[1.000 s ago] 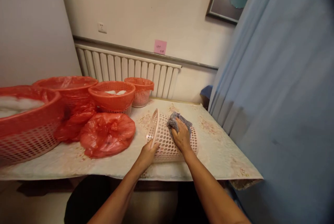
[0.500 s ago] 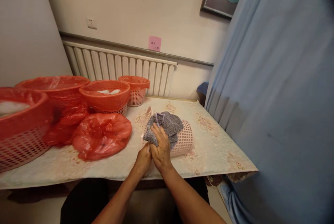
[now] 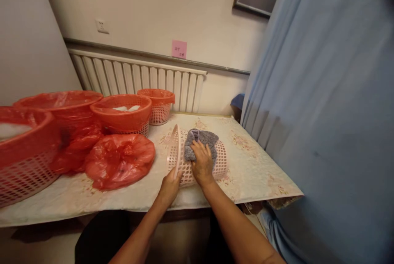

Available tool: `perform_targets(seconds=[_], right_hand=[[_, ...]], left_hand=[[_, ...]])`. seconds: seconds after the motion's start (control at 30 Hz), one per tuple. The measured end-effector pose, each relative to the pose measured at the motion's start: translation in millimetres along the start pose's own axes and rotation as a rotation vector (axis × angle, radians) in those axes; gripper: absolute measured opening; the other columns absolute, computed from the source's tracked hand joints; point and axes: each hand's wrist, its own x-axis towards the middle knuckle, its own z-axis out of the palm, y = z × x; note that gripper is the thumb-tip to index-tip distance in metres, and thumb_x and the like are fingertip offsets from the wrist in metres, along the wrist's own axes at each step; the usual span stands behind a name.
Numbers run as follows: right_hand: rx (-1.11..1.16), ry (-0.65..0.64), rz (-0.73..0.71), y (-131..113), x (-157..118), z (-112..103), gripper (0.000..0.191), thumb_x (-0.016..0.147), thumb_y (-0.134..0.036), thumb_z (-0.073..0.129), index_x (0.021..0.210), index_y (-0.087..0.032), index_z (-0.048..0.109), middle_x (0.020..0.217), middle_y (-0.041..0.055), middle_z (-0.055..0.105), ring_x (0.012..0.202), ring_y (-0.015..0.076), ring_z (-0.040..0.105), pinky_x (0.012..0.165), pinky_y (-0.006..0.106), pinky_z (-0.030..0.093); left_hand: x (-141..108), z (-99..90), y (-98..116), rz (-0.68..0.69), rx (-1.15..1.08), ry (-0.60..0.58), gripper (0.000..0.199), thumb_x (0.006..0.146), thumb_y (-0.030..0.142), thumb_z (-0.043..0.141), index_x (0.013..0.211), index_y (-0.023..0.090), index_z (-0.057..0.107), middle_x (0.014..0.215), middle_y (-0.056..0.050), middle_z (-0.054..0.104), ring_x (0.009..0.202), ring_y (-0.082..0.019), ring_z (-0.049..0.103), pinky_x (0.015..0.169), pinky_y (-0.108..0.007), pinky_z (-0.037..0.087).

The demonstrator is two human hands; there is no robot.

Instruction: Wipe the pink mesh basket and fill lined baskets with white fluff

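Observation:
A pale pink perforated plastic basket (image 3: pixel 221 161) lies on its side on the table, its mouth facing left. My left hand (image 3: pixel 170 186) is closed round the near side of its rim. Against the basket's upper side, my right hand (image 3: pixel 203 163) presses a grey cloth (image 3: pixel 209 137), with its fingers bent over the fabric. The cloth is bunched and has a light purple loop at its edge. Parts of the basket are hidden under the cloth and my right hand.
Several baskets lined with red bags, such as the large basket (image 3: pixel 27 169), stand at the left. A crumpled red plastic bag (image 3: pixel 121 159) lies beside them on the flowered tablecloth (image 3: pixel 246 141). A blue curtain (image 3: pixel 323 133) hangs at the right.
My right hand and the grey cloth have moved right along the basket, away from its rim. The rim now shows, with my left hand still at its near side.

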Motion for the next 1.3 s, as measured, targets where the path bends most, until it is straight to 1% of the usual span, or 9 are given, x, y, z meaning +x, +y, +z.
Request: perform_targets(seconds=[0.17,0.27,0.43,0.53,0.67,0.87,0.97,1.1,1.3], right_hand=[[-0.124,0.030,0.147,56,-11,-16,0.059,0.070,-0.001,0.046,0.125,-0.019,0.059,0.138,0.0059,0.056,0.135,0.0236,0.041,0.117,0.046,0.020],[-0.143,0.064,0.225,83,-18,-25,0.055,0.071,-0.005,0.047,0.123,-0.018,0.060,0.140,0.0090,0.053,0.134,0.0250,0.042,0.114,0.047,0.026],[-0.018,0.134,0.294,100,-26,-33,0.057,0.069,-0.008,0.042,0.124,-0.012,0.058,0.135,0.0142,0.056,0.129,0.0234,0.048,0.111,0.045,0.036],[0.050,0.199,0.345,88,-31,-34,0.055,0.069,-0.008,0.041,0.122,-0.013,0.059,0.126,0.0125,0.061,0.123,0.0249,0.053,0.109,0.048,0.039],[0.117,0.259,0.330,50,-42,-30,0.055,0.068,-0.005,0.041,0.119,-0.014,0.060,0.128,0.0133,0.060,0.125,0.0276,0.052,0.111,0.049,0.037],[0.316,0.126,0.072,-30,-51,-15,0.068,0.061,-0.004,0.040,0.126,-0.017,0.055,0.142,0.0100,0.049,0.136,0.0251,0.041,0.114,0.048,0.033],[0.332,0.118,0.011,-57,-46,-11,0.070,0.061,-0.006,0.041,0.129,-0.015,0.053,0.143,0.0113,0.049,0.138,0.0257,0.039,0.114,0.051,0.032],[0.294,0.101,0.014,-64,-32,-11,0.071,0.060,-0.008,0.043,0.130,-0.015,0.054,0.141,0.0119,0.051,0.136,0.0258,0.042,0.114,0.050,0.030],[0.269,0.066,0.074,-52,0,-13,0.064,0.062,-0.006,0.045,0.124,-0.018,0.060,0.133,0.0073,0.059,0.130,0.0221,0.048,0.113,0.042,0.033]], left_hand=[[-6,0.8,2,0.000,0.016,0.001,0.048,0.085,0.050,0.041,0.105,0.013,0.064,0.091,-0.009,0.072,0.089,-0.025,0.066,0.083,-0.035,0.050],[-8,2.2,4,-0.010,0.022,-0.013,0.048,0.086,0.050,0.040,0.103,0.012,0.064,0.091,-0.010,0.072,0.089,-0.026,0.066,0.083,-0.036,0.050],[-12,4.2,1,0.023,-0.038,-0.009,0.048,0.086,0.050,0.042,0.108,0.013,0.065,0.103,-0.010,0.073,0.098,-0.026,0.066,0.089,-0.036,0.050],[-12,3.7,-6,0.030,-0.033,-0.011,0.049,0.086,0.052,0.043,0.104,0.013,0.066,0.100,-0.010,0.074,0.096,-0.027,0.067,0.088,-0.037,0.051],[-13,2.1,-11,0.053,-0.032,-0.010,0.049,0.087,0.050,0.044,0.109,0.013,0.066,0.105,-0.010,0.074,0.102,-0.027,0.066,0.094,-0.039,0.049],[-19,1.2,-8,0.080,-0.076,-0.026,0.048,0.087,0.046,0.045,0.117,0.014,0.064,0.114,-0.011,0.072,0.108,-0.027,0.065,0.099,-0.041,0.048],[-24,0.9,-11,0.118,-0.080,-0.035,0.044,0.088,0.043,0.041,0.112,0.014,0.064,0.114,-0.011,0.071,0.104,-0.026,0.066,0.097,-0.039,0.049],[-29,0.6,-21,0.099,-0.060,-0.029,0.040,0.090,0.047,0.039,0.101,0.016,0.064,0.102,-0.010,0.074,0.095,-0.025,0.068,0.089,-0.036,0.052],[-35,4.0,-30,0.079,-0.016,-0.003,0.048,0.089,0.049,0.042,0.117,0.014,0.060,0.102,-0.011,0.074,0.099,-0.027,0.068,0.091,-0.037,0.051]])
